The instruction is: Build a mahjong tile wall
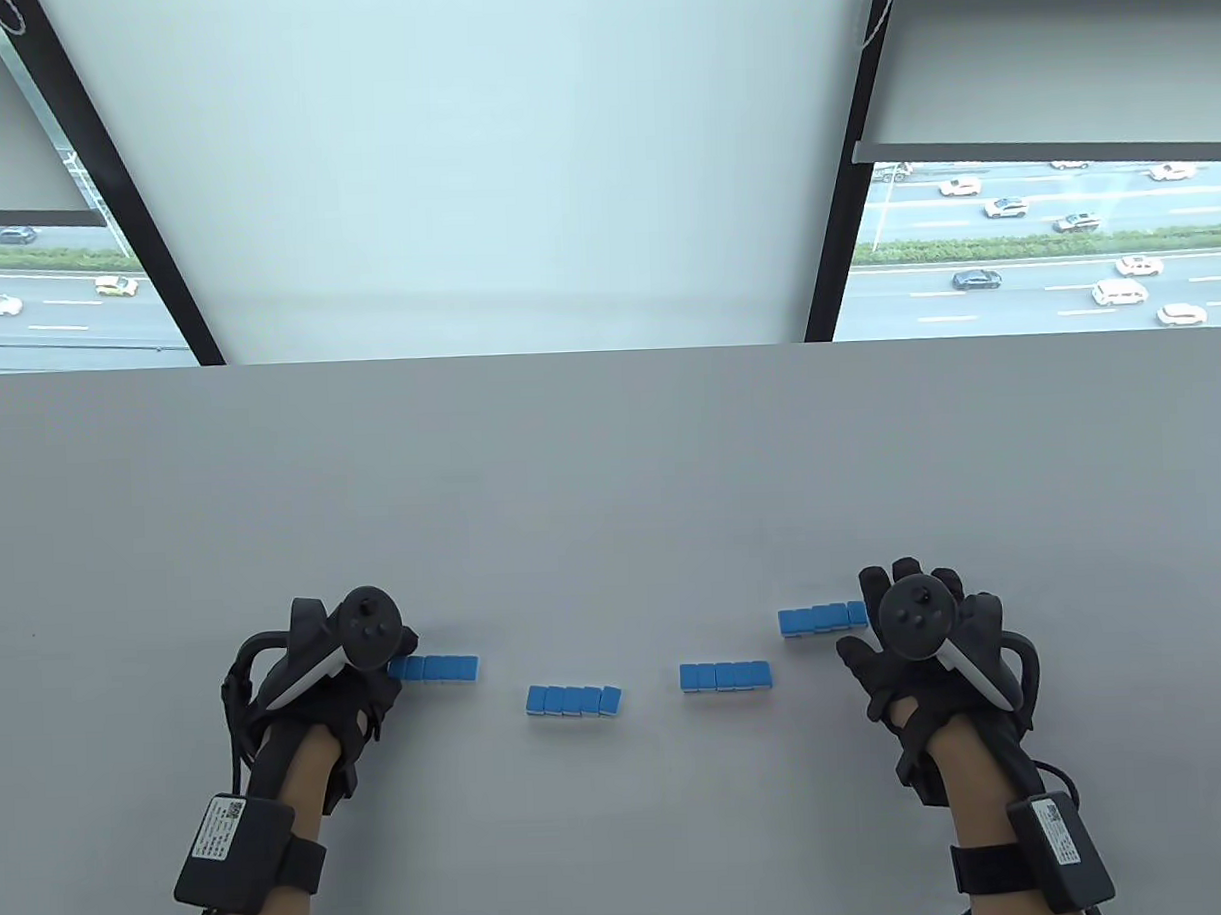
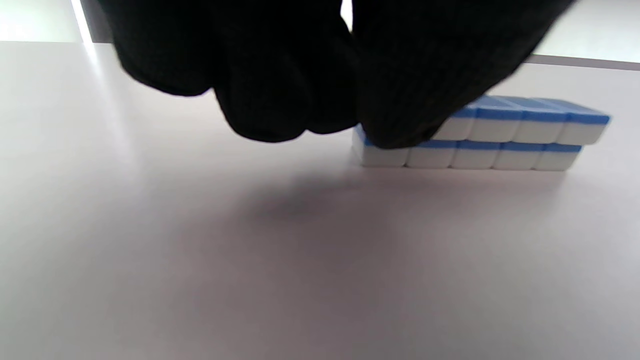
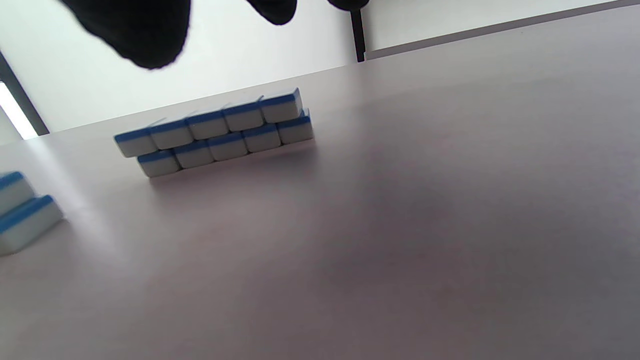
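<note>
Four short stacks of blue-backed mahjong tiles, each two rows high, lie in a loose line on the grey table (image 1: 611, 477). My left hand (image 1: 363, 676) sits at the left end of the leftmost stack (image 1: 440, 669). In the left wrist view one gloved finger (image 2: 400, 120) presses on the left end of that stack's (image 2: 505, 135) shifted upper row, while the other fingers hang beside it over the table. My right hand (image 1: 911, 607) is spread open just right of the rightmost stack (image 1: 816, 618). From the right wrist, that stack (image 3: 215, 132) stands apart from the fingertips (image 3: 140, 35).
Two more two-row stacks (image 1: 574, 701) (image 1: 725, 677) lie between the hands; one shows at the left edge of the right wrist view (image 3: 22, 212). The table's far edge (image 1: 607, 354) meets a window with blinds.
</note>
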`<state>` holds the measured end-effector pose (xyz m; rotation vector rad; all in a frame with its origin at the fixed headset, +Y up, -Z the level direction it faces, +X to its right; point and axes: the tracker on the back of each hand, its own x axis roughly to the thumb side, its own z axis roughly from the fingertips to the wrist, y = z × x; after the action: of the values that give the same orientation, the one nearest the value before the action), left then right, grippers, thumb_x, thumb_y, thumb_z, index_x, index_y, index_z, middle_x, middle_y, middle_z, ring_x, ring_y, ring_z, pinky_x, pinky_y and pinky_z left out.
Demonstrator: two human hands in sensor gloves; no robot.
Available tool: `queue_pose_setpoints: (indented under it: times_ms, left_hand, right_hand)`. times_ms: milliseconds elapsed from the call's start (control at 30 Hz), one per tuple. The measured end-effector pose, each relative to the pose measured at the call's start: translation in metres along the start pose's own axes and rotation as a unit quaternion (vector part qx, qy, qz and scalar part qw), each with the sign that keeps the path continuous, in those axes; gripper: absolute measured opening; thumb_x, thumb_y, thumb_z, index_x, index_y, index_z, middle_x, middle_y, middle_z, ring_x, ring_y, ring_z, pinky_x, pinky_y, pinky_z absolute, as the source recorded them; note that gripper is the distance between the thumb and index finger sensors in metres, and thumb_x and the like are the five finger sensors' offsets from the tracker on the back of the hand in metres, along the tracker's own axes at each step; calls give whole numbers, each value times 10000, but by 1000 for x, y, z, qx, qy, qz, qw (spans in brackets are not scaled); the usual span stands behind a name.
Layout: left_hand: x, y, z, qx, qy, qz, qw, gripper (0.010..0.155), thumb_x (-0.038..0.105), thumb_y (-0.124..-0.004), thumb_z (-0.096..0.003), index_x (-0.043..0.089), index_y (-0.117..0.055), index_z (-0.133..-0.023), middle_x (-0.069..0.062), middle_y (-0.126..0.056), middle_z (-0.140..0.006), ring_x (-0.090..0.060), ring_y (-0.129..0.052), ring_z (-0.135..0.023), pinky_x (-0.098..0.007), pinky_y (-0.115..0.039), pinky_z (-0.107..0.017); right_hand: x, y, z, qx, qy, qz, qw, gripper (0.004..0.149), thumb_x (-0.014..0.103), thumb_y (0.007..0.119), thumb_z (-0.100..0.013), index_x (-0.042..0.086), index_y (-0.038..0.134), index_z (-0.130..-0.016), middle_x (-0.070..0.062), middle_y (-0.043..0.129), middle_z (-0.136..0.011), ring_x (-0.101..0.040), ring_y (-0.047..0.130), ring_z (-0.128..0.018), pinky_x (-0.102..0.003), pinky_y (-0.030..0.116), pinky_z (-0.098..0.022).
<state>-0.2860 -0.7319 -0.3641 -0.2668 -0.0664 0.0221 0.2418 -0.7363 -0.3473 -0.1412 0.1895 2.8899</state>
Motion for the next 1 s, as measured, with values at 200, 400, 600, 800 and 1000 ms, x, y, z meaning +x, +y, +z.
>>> queue_pose_setpoints:
  times_ms: [200, 400, 600, 800, 1000]
  left_hand:
    - [-5, 17, 10, 28, 2, 39, 999, 611, 489, -845, -421, 319, -729, -996, 6, -861, -962, -276, -922, -818, -556, -746, -641]
    - [10, 31, 13, 69, -7, 60, 996, 671, 591, -747, -424, 355, -653, -1045, -4, -738, -1095, -345, -766, -983, -620, -654, -692]
    - [34, 42, 11, 122, -18, 71, 990, 630, 578, -749, -420, 352, -722, -1008, 13, -794, -1063, -323, -789, -976, -618, -651, -694]
    - [55, 28, 16, 104, -32, 66, 992, 723, 633, -721, -414, 373, -581, -1074, -1, -609, -1158, -350, -590, -1070, -673, -510, -726]
    - [56, 5, 19, 40, -43, 52, 997, 856, 703, -684, -394, 364, -385, -1121, -49, -340, -1208, -404, -336, -1105, -735, -330, -710]
  right_hand:
    - [-2, 0, 0, -2, 2, -4, 1000, 775, 583, 709, -412, 316, 366, -1053, -28, 247, -1133, -429, 194, -999, -654, 132, -637]
    - [-3, 0, 0, -2, 2, -8, 1000, 774, 584, 707, -413, 316, 367, -1053, -25, 253, -1134, -428, 196, -999, -654, 131, -637]
    - [-4, 1, 0, 1, 2, -8, 1000, 771, 584, 708, -412, 318, 370, -1053, -25, 256, -1134, -429, 198, -999, -654, 130, -637]
    - [-3, 2, -1, 2, -1, -4, 1000, 770, 586, 705, -413, 320, 369, -1053, -23, 257, -1135, -427, 198, -1001, -654, 130, -638]
    - [-2, 3, -2, 3, -1, -2, 1000, 764, 591, 695, -414, 326, 371, -1052, -23, 256, -1135, -427, 196, -1001, -653, 128, -639]
